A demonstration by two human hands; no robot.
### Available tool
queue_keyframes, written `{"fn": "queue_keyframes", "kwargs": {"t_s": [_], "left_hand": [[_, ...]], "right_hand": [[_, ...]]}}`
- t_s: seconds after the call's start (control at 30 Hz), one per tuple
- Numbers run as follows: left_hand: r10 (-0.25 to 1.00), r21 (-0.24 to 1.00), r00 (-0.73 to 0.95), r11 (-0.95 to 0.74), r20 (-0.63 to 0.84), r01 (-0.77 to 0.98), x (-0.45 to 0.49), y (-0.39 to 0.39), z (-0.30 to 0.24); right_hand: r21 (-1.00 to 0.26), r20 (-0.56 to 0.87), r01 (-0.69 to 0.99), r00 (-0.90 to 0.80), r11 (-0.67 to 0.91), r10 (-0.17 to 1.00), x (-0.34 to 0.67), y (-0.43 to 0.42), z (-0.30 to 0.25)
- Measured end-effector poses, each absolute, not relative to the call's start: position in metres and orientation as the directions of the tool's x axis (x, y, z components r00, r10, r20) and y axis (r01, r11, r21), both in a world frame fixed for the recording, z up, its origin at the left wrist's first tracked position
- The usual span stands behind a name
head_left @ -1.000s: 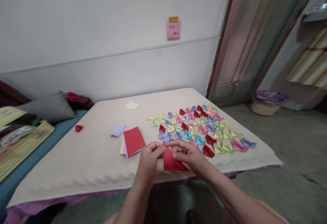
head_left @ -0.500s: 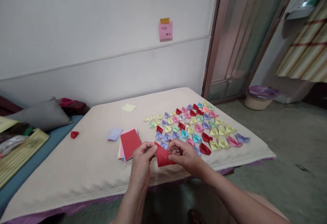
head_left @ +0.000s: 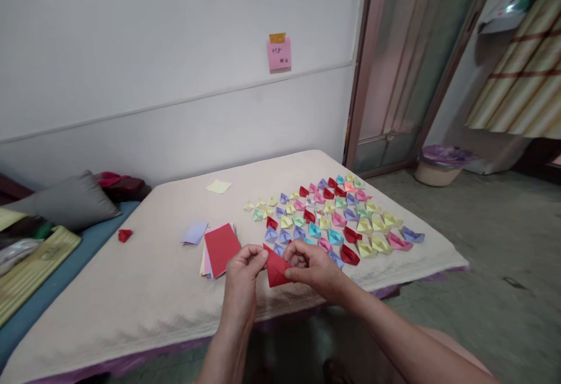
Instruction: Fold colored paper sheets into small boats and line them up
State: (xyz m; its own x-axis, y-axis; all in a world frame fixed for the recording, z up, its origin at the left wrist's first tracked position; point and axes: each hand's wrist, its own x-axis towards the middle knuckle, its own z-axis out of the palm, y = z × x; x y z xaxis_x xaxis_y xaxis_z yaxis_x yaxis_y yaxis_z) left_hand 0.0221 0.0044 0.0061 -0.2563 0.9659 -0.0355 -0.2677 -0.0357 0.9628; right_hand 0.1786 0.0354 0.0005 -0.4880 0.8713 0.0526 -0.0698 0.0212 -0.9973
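Note:
Between my hands is a folded piece of red paper [head_left: 276, 270], raised above the front edge of the bed. My left hand [head_left: 246, 273] pinches its upper left corner between thumb and forefinger. On the other side, my right hand [head_left: 309, 267] grips its right edge, with the fingers curled behind. Left of my hands lies a stack of coloured paper [head_left: 222, 248] with a red sheet on top. Beyond and to the right stand rows of small folded paper boats [head_left: 336, 237] in several colours; my hands hide a few of them.
A small pile of lilac paper [head_left: 195, 233], a pale yellow sheet [head_left: 218, 186] and a crumpled-looking red paper piece [head_left: 125, 235] lie on the cream bed cover [head_left: 144, 290]. A grey pillow [head_left: 83, 203] is at left. A lined bin [head_left: 440, 165] stands on the floor at right.
The whole view has shifted slightly. Both hands keep their hold on the red paper, which looks almost the same.

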Motion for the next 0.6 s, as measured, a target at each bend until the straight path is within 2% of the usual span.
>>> {"fn": "queue_keyframes", "kwargs": {"t_s": [0.2,0.43,0.6], "left_hand": [[0.954,0.972,-0.301,-0.069,-0.002,-0.224,0.0216,0.0055,0.0032],[0.95,0.944,-0.31,-0.058,-0.047,-0.324,0.0208,0.0061,0.0059],[0.947,0.944,-0.318,-0.065,-0.044,-0.325,0.0219,0.0065,0.0055]], "right_hand": [[-0.997,0.042,-0.073,-0.493,0.007,0.869,0.1808,0.0362,0.003],[-0.993,0.008,-0.1,-0.56,-0.058,0.828,0.1864,0.0437,-0.0017],[-0.998,0.065,-0.05,-0.504,0.046,0.861,0.183,0.0397,-0.0042]]}}
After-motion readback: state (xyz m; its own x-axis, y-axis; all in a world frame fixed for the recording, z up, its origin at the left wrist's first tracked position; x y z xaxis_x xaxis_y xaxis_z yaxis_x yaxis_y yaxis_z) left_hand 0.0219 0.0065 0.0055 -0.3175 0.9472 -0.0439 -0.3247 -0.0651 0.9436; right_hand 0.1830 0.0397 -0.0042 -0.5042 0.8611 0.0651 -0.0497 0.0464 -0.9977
